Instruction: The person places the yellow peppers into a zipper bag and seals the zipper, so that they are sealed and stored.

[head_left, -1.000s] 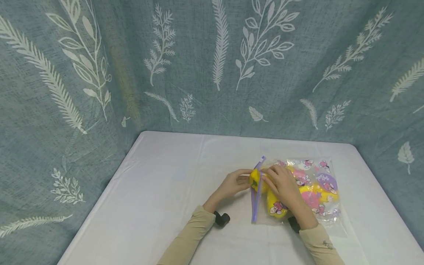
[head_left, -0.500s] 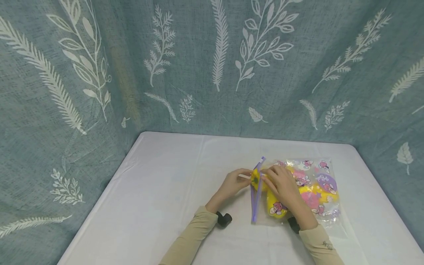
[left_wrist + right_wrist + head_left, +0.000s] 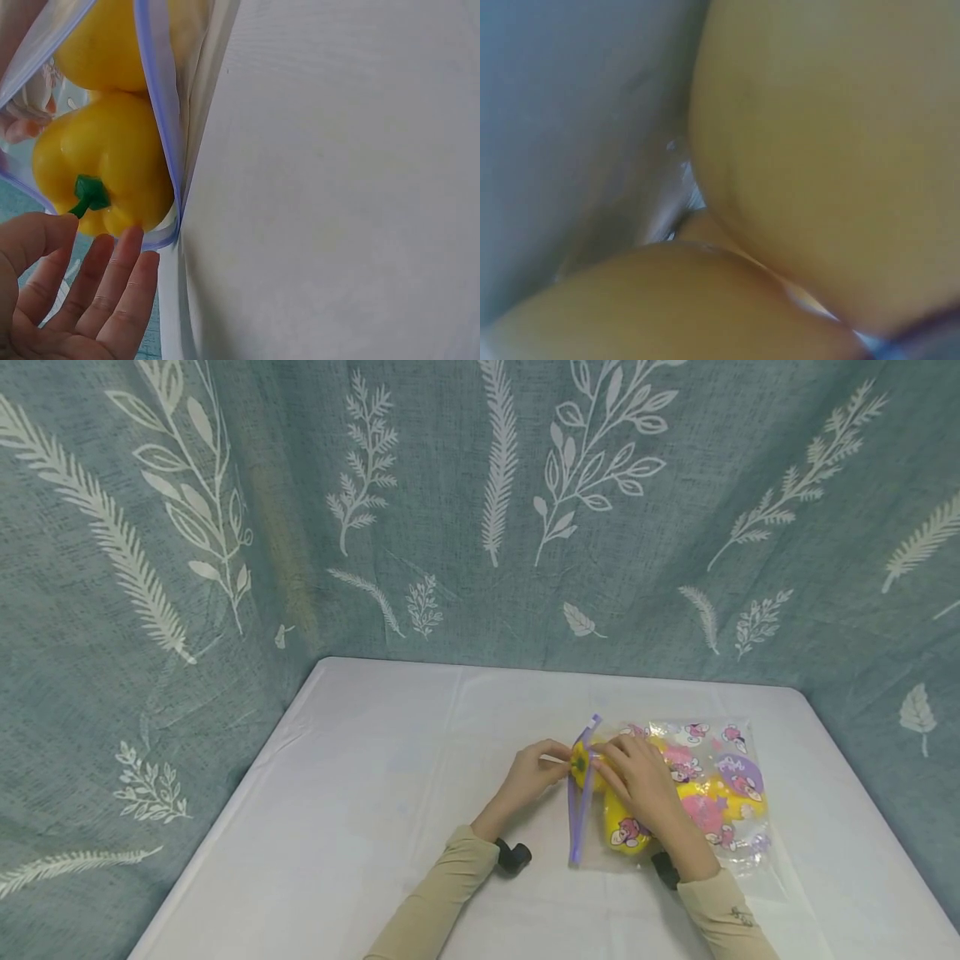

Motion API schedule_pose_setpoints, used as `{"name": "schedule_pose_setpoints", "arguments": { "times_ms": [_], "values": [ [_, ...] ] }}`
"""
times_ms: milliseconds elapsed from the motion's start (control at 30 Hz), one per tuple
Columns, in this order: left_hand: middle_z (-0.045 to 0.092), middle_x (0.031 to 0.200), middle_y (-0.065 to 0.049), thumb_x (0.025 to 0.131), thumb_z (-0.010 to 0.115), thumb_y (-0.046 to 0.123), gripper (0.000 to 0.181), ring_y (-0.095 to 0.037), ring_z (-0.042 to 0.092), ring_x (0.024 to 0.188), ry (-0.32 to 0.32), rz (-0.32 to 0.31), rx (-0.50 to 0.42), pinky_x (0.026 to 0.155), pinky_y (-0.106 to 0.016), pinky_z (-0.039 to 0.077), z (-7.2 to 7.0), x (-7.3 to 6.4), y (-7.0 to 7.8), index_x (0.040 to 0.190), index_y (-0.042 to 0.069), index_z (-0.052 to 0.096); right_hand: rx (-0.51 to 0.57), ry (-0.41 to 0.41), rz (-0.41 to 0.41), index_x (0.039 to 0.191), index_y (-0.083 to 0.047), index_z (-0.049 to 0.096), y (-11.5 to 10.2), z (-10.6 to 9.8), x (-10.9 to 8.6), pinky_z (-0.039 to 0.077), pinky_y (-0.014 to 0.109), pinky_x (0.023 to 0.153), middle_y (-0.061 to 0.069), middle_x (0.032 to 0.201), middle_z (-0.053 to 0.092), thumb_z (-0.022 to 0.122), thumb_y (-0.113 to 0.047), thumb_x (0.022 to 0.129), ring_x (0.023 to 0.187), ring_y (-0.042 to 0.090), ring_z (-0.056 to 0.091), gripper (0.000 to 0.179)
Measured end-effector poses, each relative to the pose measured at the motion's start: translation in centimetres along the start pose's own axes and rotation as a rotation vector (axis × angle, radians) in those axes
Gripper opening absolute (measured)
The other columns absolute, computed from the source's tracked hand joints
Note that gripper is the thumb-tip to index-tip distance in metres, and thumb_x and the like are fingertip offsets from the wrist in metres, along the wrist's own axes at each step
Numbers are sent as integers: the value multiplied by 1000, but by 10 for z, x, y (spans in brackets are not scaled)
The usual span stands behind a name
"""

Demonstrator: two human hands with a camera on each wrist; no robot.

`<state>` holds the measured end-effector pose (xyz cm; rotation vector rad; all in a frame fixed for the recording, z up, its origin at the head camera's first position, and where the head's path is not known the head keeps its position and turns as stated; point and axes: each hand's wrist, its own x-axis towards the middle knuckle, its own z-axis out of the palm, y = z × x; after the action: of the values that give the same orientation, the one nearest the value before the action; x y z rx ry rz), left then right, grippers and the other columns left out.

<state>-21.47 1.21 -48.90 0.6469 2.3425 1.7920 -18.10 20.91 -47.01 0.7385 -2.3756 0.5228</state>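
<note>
A clear zip bag with pink cartoon prints and a purple zip edge lies on the table's right side, its mouth facing left. Inside are several yellow bell peppers; one bell pepper sits at the mouth, its green stem pointing outward. My left hand is at the mouth, thumb tip right at the stem and the other fingers extended by the pepper's bottom. My right hand holds the bag by the mouth, over the peppers. Yellow peppers fill the right wrist view, blurred.
A white cloth covers the table. Behind it and along the sides hangs a blue-green curtain with white leaf prints. Black wrist devices sit below both wrists.
My left hand has edged slightly right, and the pepper at the mouth has turned and moved a little into the bag. The right hand stays in place.
</note>
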Motion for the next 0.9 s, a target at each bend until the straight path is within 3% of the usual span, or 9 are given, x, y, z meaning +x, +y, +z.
{"name": "schedule_pose_setpoints", "arguments": {
  "times_ms": [300, 400, 533, 633, 900],
  "values": [
    [65, 105, -17, 87, 62, 7, 17, -30, 67, 91, 37, 13, 28, 73, -26, 56, 2, 4, -8, 102, -2, 63, -1, 8, -13, 106, -12, 66, 0, 0, 0, 42, 34, 68, 4, 91, 57, 61, -23, 88, 81, 21, 51, 22],
    [64, 107, -22, 87, 61, 4, 19, -33, 66, 94, 23, 23, 27, 77, -31, 56, 0, -1, 6, 103, -6, 62, -1, 1, -9, 106, -12, 66, 0, 0, 0, 42, 34, 68, 4, 91, 57, 60, -24, 88, 82, 21, 51, 22],
    [63, 110, -20, 87, 63, 7, 22, -33, 65, 98, 0, 20, 19, 81, -32, 55, 2, -1, 6, 106, -4, 61, 3, -2, -8, 107, -12, 65, 0, 0, 0, 42, 34, 68, 4, 92, 57, 60, -24, 88, 82, 21, 51, 22],
    [63, 112, -16, 87, 64, 10, 24, -30, 64, 100, -11, 19, 15, 81, -28, 55, 5, 2, -5, 109, -1, 62, 5, 6, -16, 108, -12, 65, 1, 0, 0, 42, 33, 67, 4, 91, 57, 61, -23, 88, 81, 20, 51, 23],
    [55, 118, -31, 86, 59, -3, 30, -44, 57, 107, -93, 23, -77, 86, -31, 53, -1, -8, 24, 114, -14, 54, 5, 5, -15, 108, -12, 65, 1, 2, -1, 42, 32, 66, 4, 90, 56, 62, -21, 88, 79, 18, 51, 22]
  ]
}}
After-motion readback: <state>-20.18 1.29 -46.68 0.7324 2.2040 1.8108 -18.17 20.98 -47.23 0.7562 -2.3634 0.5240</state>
